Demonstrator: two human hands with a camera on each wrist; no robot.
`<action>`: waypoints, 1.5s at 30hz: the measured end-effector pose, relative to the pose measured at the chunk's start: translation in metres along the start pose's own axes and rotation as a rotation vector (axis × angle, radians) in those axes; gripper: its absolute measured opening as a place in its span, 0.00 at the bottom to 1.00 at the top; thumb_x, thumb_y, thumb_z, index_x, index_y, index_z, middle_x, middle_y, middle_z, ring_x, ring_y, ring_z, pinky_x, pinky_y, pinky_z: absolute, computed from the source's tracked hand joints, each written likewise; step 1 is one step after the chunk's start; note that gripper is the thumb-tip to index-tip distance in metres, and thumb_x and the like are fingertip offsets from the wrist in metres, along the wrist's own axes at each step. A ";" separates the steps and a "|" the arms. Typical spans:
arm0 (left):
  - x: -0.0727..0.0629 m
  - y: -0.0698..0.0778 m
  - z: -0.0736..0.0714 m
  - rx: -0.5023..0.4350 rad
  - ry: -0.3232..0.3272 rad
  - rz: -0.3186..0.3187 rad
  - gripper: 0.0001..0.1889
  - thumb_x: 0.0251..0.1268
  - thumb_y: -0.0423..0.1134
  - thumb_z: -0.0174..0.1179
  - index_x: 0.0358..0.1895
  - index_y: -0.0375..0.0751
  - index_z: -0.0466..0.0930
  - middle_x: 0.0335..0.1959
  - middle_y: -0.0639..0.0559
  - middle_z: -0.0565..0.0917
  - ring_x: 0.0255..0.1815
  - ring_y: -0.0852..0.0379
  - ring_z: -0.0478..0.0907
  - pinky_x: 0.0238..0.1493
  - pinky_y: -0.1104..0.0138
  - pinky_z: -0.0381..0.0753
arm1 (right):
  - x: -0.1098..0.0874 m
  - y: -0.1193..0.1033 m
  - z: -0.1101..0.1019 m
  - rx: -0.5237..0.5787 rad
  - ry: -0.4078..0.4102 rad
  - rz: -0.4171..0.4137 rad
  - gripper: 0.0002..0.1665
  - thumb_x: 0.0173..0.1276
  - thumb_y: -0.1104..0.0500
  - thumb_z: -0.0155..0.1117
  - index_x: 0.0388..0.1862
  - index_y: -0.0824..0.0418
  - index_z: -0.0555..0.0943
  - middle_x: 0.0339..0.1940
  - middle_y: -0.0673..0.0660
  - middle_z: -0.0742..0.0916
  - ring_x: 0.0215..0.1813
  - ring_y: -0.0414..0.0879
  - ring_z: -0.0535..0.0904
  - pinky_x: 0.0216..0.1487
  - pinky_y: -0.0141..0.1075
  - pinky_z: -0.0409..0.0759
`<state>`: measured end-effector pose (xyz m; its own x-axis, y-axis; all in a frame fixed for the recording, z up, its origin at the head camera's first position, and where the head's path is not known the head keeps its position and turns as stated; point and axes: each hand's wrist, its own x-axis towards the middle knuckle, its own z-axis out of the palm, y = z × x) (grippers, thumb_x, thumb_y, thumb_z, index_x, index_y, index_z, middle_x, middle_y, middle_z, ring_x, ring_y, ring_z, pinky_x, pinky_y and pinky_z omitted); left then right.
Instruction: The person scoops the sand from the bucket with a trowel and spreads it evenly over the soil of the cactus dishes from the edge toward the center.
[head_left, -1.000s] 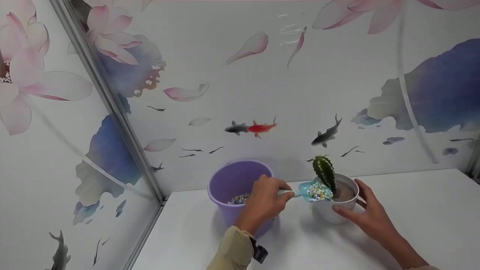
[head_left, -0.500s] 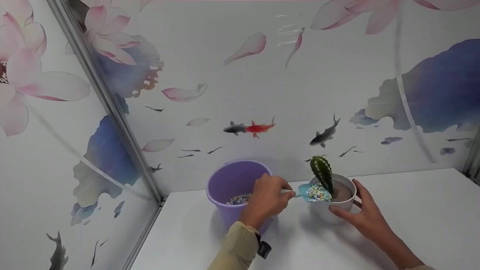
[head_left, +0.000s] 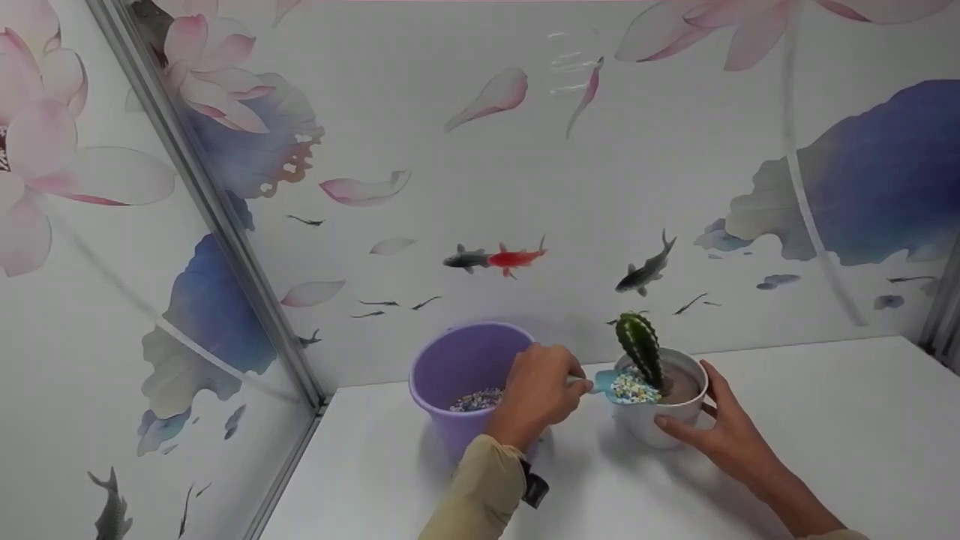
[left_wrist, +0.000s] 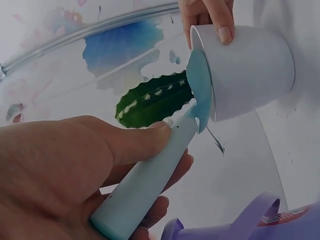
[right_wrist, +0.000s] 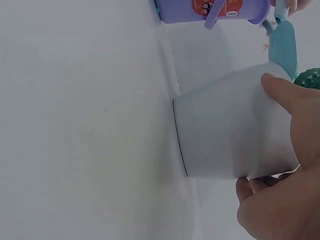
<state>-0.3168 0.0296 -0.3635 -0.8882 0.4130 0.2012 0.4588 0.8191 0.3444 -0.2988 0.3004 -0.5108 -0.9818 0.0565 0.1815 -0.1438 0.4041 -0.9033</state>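
My left hand (head_left: pixel 541 394) grips the pale handle of a light-blue scoop (left_wrist: pixel 145 182), thumb along its top. The scoop's blade, heaped with multicoloured pebbles (head_left: pixel 635 388), lies over the left rim of a white pot (head_left: pixel 652 427). In the pot a green cactus (head_left: pixel 639 346) leans left out of brown soil (head_left: pixel 681 385). My right hand (head_left: pixel 739 439) holds the pot from its right side, thumb in front and fingers behind, as the right wrist view (right_wrist: pixel 280 165) also shows. How far the blade reaches past the rim is partly hidden by the pebbles.
A purple bucket (head_left: pixel 431 409) with more pebbles (head_left: pixel 478 399) in its bottom stands left of the pot, partly behind my left forearm. Both stand on a white table (head_left: pixel 360 480). A wall printed with flowers and fish (head_left: pixel 420 112) rises behind, and a metal-edged panel borders the left.
The whole head view has shifted slightly left. My left hand has edged a little toward the pot, and the scoop's blade sits slightly further over the rim. Both holds are the same.
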 end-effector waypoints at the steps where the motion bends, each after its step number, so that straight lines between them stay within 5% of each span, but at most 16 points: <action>1: 0.001 0.001 0.000 0.008 -0.002 -0.002 0.07 0.73 0.45 0.73 0.46 0.49 0.97 0.41 0.62 0.94 0.48 0.58 0.84 0.64 0.59 0.79 | 0.000 0.000 0.000 0.001 0.004 -0.004 0.78 0.67 0.43 0.82 0.91 0.61 0.34 0.88 0.72 0.57 0.88 0.73 0.51 0.83 0.69 0.59; 7: 0.002 0.005 -0.001 0.032 -0.017 -0.016 0.07 0.73 0.45 0.73 0.45 0.49 0.97 0.42 0.62 0.94 0.51 0.57 0.84 0.67 0.57 0.78 | 0.000 0.002 0.002 -0.002 0.004 -0.012 0.77 0.67 0.43 0.82 0.91 0.61 0.35 0.87 0.72 0.58 0.88 0.72 0.52 0.83 0.70 0.59; 16: 0.007 0.012 -0.007 0.046 -0.035 -0.027 0.06 0.71 0.45 0.74 0.44 0.50 0.97 0.39 0.61 0.93 0.42 0.61 0.83 0.59 0.62 0.83 | 0.000 0.003 0.000 0.003 -0.007 -0.020 0.75 0.66 0.46 0.83 0.92 0.58 0.37 0.87 0.71 0.61 0.88 0.71 0.55 0.83 0.71 0.57; 29: 0.009 0.017 -0.004 0.163 0.012 0.005 0.06 0.72 0.46 0.74 0.43 0.52 0.97 0.38 0.62 0.94 0.43 0.58 0.88 0.57 0.61 0.84 | 0.000 0.003 0.006 -0.009 0.028 -0.069 0.74 0.66 0.47 0.83 0.91 0.62 0.40 0.86 0.70 0.61 0.87 0.69 0.56 0.81 0.72 0.59; 40: 0.005 0.015 -0.005 0.118 0.010 0.009 0.07 0.72 0.46 0.74 0.43 0.51 0.97 0.38 0.62 0.94 0.42 0.60 0.86 0.56 0.62 0.84 | -0.004 -0.001 0.011 -0.026 0.044 -0.051 0.77 0.66 0.45 0.84 0.90 0.65 0.36 0.86 0.73 0.59 0.87 0.71 0.56 0.82 0.72 0.58; 45: 0.003 0.011 -0.005 0.014 -0.031 -0.030 0.07 0.72 0.43 0.74 0.44 0.47 0.97 0.38 0.60 0.94 0.40 0.63 0.84 0.53 0.66 0.86 | -0.004 -0.002 0.013 -0.028 0.074 -0.079 0.77 0.64 0.46 0.85 0.89 0.67 0.38 0.86 0.74 0.60 0.86 0.71 0.57 0.80 0.73 0.61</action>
<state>-0.3145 0.0380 -0.3540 -0.9019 0.4003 0.1624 0.4320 0.8367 0.3367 -0.2957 0.2877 -0.5144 -0.9555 0.0899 0.2811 -0.2163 0.4350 -0.8741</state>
